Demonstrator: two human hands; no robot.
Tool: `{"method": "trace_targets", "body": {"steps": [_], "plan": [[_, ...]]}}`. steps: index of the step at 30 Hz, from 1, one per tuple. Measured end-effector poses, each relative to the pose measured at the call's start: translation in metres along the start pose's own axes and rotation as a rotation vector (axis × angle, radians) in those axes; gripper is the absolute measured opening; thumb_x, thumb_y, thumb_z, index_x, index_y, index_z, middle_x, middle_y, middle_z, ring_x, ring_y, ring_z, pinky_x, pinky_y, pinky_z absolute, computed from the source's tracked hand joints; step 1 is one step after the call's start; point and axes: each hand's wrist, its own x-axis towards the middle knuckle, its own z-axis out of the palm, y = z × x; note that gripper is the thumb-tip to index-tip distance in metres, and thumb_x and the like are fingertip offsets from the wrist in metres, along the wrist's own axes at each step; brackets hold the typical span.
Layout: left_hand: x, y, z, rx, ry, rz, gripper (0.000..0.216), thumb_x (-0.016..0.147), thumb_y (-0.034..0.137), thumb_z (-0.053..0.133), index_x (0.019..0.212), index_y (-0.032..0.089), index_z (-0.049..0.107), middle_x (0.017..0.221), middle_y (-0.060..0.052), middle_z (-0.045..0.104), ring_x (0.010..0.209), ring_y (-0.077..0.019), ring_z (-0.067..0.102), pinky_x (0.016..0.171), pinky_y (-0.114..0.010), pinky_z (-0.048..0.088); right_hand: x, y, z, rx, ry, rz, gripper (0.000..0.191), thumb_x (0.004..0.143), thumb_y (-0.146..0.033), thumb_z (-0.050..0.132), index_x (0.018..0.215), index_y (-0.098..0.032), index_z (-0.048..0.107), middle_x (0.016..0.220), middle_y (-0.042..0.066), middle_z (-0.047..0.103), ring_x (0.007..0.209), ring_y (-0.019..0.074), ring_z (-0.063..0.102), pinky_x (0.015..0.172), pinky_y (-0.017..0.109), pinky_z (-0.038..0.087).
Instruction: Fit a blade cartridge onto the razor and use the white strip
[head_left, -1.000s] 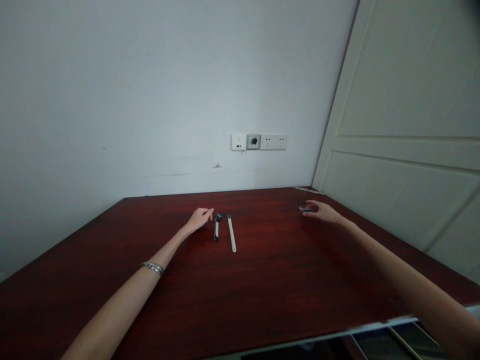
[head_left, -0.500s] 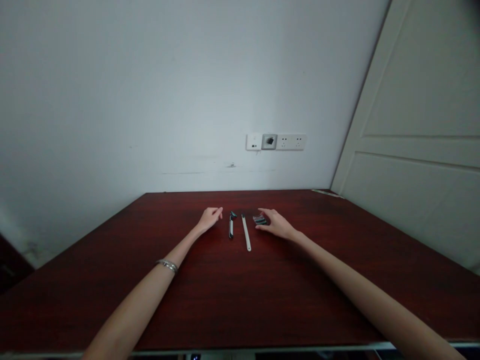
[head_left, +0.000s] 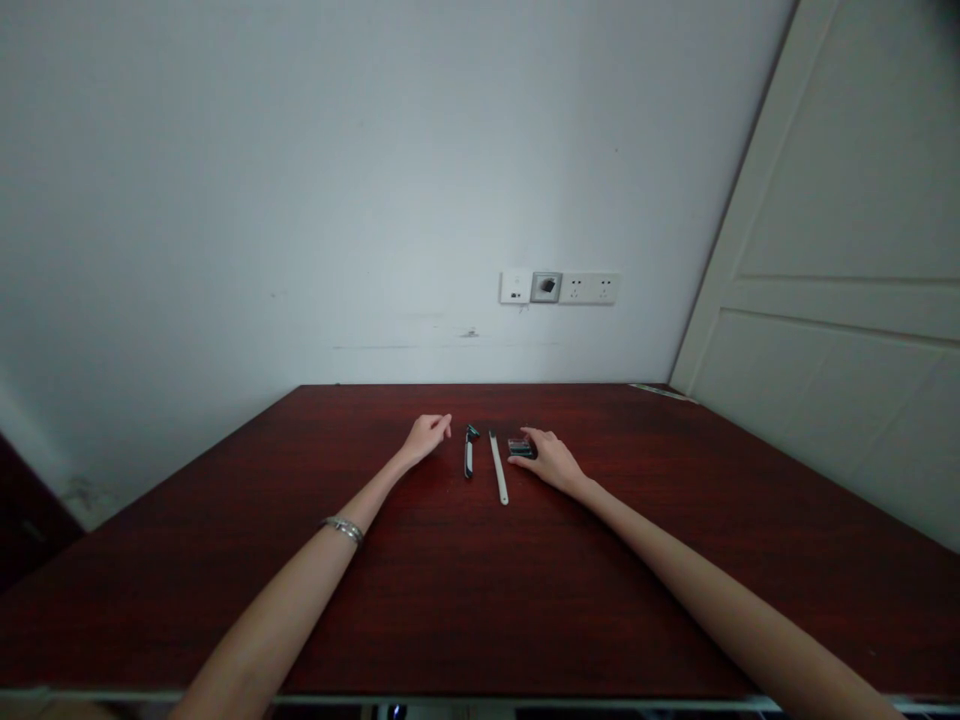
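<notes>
My left hand (head_left: 425, 437) rests on the dark red table (head_left: 465, 580), fingers loosely stretched and holding nothing, just left of a black razor (head_left: 469, 452). A thin white stick (head_left: 498, 467) lies right of the razor. My right hand (head_left: 549, 459) lies on the table with its fingertips on a small dark cartridge pack (head_left: 519, 448), right of the stick. A metal bracelet (head_left: 345, 527) is on my left wrist.
A white wall rises behind the table, with a row of wall sockets (head_left: 559, 288). A white panelled door (head_left: 855, 300) stands at the right. A thin pale strip (head_left: 660, 391) lies at the table's far right corner.
My right hand carried the small dark pack from the table's far right to beside the white stick and set it down. My left hand stayed by the razor. The view shifted.
</notes>
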Motion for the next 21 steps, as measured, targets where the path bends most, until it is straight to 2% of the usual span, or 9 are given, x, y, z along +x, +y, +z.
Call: {"method": "trace_targets", "body": {"steps": [10,17,21], "plan": [[-0.0048,0.0049,-0.0009,0.015,-0.011,-0.035,0.05,0.08,0.052,0.035,0.058,0.013,0.059,0.041,0.003,0.043,0.043,-0.0108,0.042,0.05,-0.023,0.033,0.0017,0.0042,0.0041,0.009,-0.028,0.018,0.063,0.07,-0.058,0.058,0.119,-0.019,0.052,0.114,0.011,0.058,0.105,0.0284,0.05,0.086,0.039,0.04],[-0.0038,0.0008,0.0007,0.011,-0.034,-0.002,0.046,0.081,0.048,0.035,0.058,0.014,0.057,0.041,0.003,0.042,0.042,-0.0101,0.041,0.05,-0.023,0.033,0.0012,0.007,0.0075,0.013,0.004,0.001,0.062,0.069,-0.06,0.058,0.115,-0.019,0.054,0.11,0.011,0.059,0.103,0.0281,0.051,0.085,0.039,0.041],[-0.0037,-0.0002,0.0004,0.117,-0.011,0.037,0.043,0.082,0.043,0.036,0.057,0.015,0.057,0.046,0.001,0.047,0.047,-0.0114,0.045,0.053,-0.023,0.034,0.0006,0.0069,0.0086,0.037,0.04,-0.016,0.062,0.073,-0.061,0.053,0.117,-0.018,0.053,0.11,0.013,0.058,0.103,0.0278,0.051,0.086,0.04,0.041]]}}
